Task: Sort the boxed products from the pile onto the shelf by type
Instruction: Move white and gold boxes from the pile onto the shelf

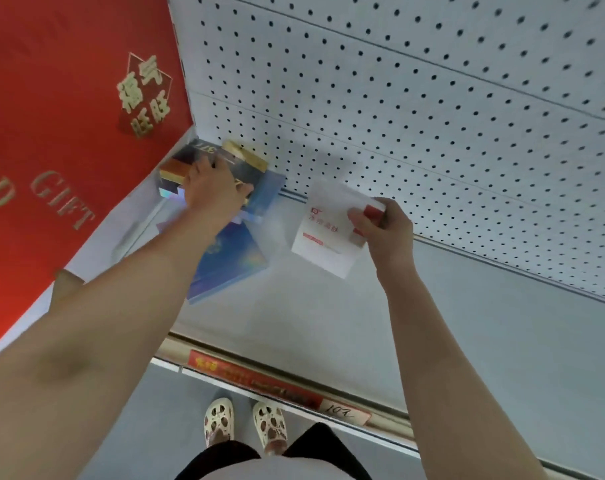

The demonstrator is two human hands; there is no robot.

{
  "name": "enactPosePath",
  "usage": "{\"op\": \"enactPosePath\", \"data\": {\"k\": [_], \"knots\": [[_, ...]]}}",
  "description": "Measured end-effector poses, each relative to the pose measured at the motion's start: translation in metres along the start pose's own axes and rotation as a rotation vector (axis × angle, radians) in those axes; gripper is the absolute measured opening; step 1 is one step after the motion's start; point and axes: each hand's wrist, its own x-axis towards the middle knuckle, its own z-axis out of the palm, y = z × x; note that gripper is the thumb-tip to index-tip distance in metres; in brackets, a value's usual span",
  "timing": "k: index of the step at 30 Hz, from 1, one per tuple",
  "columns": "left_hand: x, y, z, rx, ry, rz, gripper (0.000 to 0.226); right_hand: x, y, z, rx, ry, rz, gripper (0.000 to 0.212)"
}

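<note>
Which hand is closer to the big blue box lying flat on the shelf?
Left. The left hand rests on the pile just behind the blue box; the right hand is off to its right, holding a white box.

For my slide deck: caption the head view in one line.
Left hand rests on the dark box in the shelf corner; right hand holds a white box.

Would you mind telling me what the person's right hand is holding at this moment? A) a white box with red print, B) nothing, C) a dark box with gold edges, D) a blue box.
A: the right hand grips the white box with red print above the shelf.
</note>
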Motion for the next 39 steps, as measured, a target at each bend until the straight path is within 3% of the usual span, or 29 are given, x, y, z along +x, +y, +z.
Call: {"op": "enactPosePath", "data": {"k": [4,7,13,19,21,23,28,39], "knots": [[-0.008,0.007,-0.004,-0.013,0.005,-0.026,0.094,0.0,0.019,0.005,-0.078,-0.124,0.022,0.043],[-0.019,0.01,-0.006,-0.151,-0.008,-0.022,0.097,-0.002,0.032,0.01,-0.059,-0.144,0.055,0.036],[-0.063,0.002,-0.009,-0.536,-0.126,-0.132,0.039,-0.015,0.038,0.009,0.017,-0.035,0.083,0.023],[-0.109,-0.002,0.008,-1.108,-0.332,-0.28,0.029,-0.076,0.038,-0.016,0.155,0.204,0.163,0.01],[-0.123,0.001,0.012,-1.206,-0.406,-0.282,0.019,-0.104,0.041,-0.026,0.224,0.321,0.197,0.016],[-0.137,0.005,0.016,-1.234,-0.458,-0.276,0.004,-0.131,0.045,-0.036,0.274,0.446,0.258,0.023],[-0.174,0.024,0.023,-1.171,-0.62,-0.208,0.023,-0.195,0.062,-0.065,0.266,0.683,0.356,0.023],[-0.28,0.115,0.036,-1.01,-0.944,0.152,0.018,-0.306,0.096,-0.156,0.409,1.02,0.353,0.011]]}}
